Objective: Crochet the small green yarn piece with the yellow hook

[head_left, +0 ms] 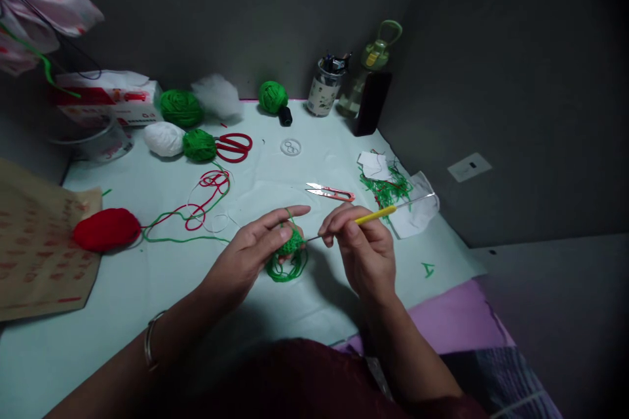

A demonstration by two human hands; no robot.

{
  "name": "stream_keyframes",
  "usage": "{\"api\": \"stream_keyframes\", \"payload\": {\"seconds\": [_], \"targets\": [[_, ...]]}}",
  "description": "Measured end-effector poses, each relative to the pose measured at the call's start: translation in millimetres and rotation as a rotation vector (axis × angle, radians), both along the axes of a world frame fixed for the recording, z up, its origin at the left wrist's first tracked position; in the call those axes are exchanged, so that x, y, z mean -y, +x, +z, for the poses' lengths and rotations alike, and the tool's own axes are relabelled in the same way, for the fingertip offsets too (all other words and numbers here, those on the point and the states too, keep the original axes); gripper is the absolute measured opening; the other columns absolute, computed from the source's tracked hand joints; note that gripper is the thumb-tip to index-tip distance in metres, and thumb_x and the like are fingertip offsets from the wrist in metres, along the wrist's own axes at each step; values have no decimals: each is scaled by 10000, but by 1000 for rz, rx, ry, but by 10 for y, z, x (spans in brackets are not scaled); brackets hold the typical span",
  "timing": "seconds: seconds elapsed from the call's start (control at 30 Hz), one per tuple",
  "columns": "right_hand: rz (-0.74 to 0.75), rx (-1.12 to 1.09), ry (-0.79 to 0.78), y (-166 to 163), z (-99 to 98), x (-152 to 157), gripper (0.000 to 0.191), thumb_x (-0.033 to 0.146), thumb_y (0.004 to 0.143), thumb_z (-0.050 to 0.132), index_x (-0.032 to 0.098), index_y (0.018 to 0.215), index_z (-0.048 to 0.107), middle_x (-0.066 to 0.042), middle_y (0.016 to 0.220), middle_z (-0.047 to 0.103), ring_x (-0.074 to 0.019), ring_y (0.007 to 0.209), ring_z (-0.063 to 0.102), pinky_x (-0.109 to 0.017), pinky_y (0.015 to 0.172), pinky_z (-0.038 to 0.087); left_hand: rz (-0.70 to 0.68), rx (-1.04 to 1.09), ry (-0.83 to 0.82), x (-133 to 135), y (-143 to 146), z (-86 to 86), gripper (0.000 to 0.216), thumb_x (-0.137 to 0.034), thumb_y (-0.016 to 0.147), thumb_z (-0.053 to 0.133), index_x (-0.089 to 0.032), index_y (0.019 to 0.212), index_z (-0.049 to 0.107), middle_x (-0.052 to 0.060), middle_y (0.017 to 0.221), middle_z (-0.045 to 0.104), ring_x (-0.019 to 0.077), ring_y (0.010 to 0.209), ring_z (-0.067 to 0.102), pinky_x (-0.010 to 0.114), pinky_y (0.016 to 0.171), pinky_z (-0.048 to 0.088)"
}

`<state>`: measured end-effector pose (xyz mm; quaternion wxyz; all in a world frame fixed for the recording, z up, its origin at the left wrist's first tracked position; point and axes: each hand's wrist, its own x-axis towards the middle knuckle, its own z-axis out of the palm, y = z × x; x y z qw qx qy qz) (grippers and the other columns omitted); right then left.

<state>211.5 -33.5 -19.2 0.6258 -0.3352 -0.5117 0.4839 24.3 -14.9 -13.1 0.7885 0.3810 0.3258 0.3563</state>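
Between the thumb and fingers of my left hand [255, 239] is a small green crochet piece [291, 243]. Green yarn runs over the stretched index finger, and a loose loop of green yarn [287, 272] hangs below the piece. My right hand [366, 249] grips a crochet hook [376, 216] with a yellow handle. Its metal tip points left and reaches the right edge of the green piece; whether it is inside a stitch I cannot tell. Just beyond my hands lie thread snips [331, 193] with orange handles.
Left are a red yarn ball [108, 229], tangled strands [201, 203], a paper bag [44, 249] and red-handled scissors [234, 147]. Green yarn balls [273, 97], a pen cup [324, 88], a bottle [376, 55] and a black phone [372, 105] stand behind. Yarn scraps [393, 186] lie right.
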Motion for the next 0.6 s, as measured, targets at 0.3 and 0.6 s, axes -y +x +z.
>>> {"api": "stream_keyframes", "payload": {"seconds": [0.3, 0.6], "targets": [[-23, -152, -156, 21, 66, -9, 145, 294, 923, 678, 217, 838, 767, -11, 776, 706, -83, 615, 599, -200, 536, 470, -20, -40, 112, -33, -67, 44, 352, -343, 949, 655, -270, 1292, 677, 7, 942, 635, 124, 830, 553, 255, 759, 417], [75, -39, -91, 57, 64, 57, 114, 257, 916, 688, 245, 956, 795, -23, 878, 722, -110, 724, 657, -246, 647, 535, 24, -32, 225, -38, -130, 11, 527, -208, 878, 749, -399, 1356, 633, 1, 1129, 641, 134, 1003, 610, 236, 876, 493]]}}
